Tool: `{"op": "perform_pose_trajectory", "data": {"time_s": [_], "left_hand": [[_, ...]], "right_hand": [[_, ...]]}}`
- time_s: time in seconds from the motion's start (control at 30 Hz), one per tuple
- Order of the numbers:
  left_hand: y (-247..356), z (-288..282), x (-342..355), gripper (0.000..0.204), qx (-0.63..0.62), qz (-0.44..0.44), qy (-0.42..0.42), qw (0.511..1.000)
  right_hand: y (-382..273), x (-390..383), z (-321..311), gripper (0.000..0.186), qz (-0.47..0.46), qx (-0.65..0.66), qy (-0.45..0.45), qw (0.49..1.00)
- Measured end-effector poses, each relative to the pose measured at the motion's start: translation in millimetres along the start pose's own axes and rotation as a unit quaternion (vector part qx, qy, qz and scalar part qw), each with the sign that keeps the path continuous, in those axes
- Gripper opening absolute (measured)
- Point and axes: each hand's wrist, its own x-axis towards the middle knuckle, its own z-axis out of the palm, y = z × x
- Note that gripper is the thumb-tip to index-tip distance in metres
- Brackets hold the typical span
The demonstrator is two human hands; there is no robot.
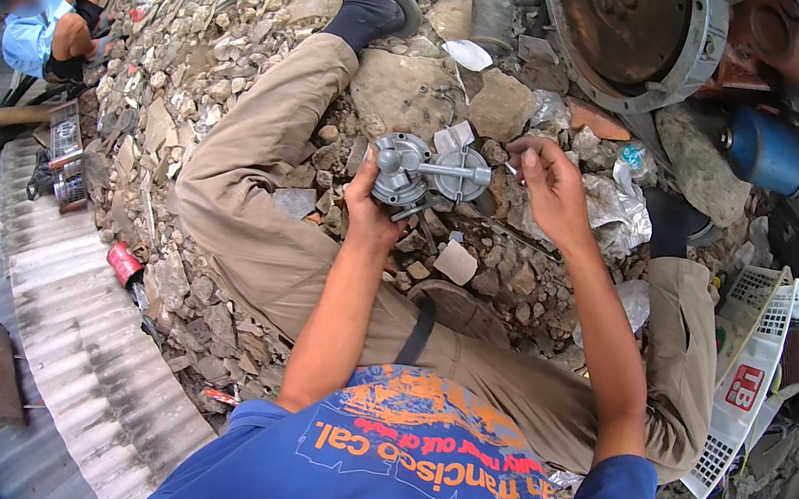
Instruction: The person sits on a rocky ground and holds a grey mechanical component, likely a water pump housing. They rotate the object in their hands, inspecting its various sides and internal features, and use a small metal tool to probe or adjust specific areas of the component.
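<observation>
My left hand (372, 208) grips a grey cast-metal housing (430, 170) by its left side, thumb along the edge. It has two round flanged ends joined by a bar, like a twin filter head. Just to its right, and apart from it, my right hand (550, 191) is closed in a pinch. A small shiny metal piece (511, 169), too small to name, shows at its fingertips. Both hands are above the rubble between my legs. A flat stone (401, 98) with a few small metal bits on it lies beyond the housing.
A large round engine housing (639, 39) and a blue cylindrical canister (768, 150) stand at far right. A white plastic basket (742, 396) is near my right knee. Corrugated sheets (86, 329), a hammer (8, 117) and a red can (124, 264) lie left. Another person (40, 31) sits far left.
</observation>
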Motion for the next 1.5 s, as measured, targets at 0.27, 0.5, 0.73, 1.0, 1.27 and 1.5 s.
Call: {"op": "perform_pose_trajectory", "data": {"time_s": [0.27, 0.5, 0.73, 1.0, 1.27, 1.5], "left_hand": [[-4.2, -7.5, 3.1, 0.055, -0.009, -0.016, 0.007, 1.000], [-1.8, 8.7, -3.4, 0.060, 0.053, 0.007, -0.025, 0.998], [15.2, 36.3, -13.6, 0.076, 0.126, 0.064, -0.111, 0.984], [17.2, 48.1, -16.5, 0.079, 0.048, 0.053, -0.118, 0.991], [20.4, 48.8, -16.7, 0.079, 0.068, 0.056, -0.131, 0.988], [21.4, 52.4, -17.5, 0.078, 0.087, 0.071, -0.122, 0.986]], "right_hand": [[-50.0, -9.3, 19.0, 0.077, -0.173, -0.089, -0.026, 0.981], [-60.6, -19.0, 38.9, 0.082, -0.187, -0.156, -0.035, 0.969], [-71.3, -28.6, 38.4, 0.069, -0.258, -0.149, -0.017, 0.954], [-85.4, -29.4, 43.6, 0.050, -0.338, -0.156, 0.043, 0.927], [-86.2, -32.5, 42.4, 0.032, -0.406, -0.250, 0.067, 0.876], [-90.5, -37.6, 43.7, 0.022, -0.394, -0.323, 0.072, 0.857]]}}
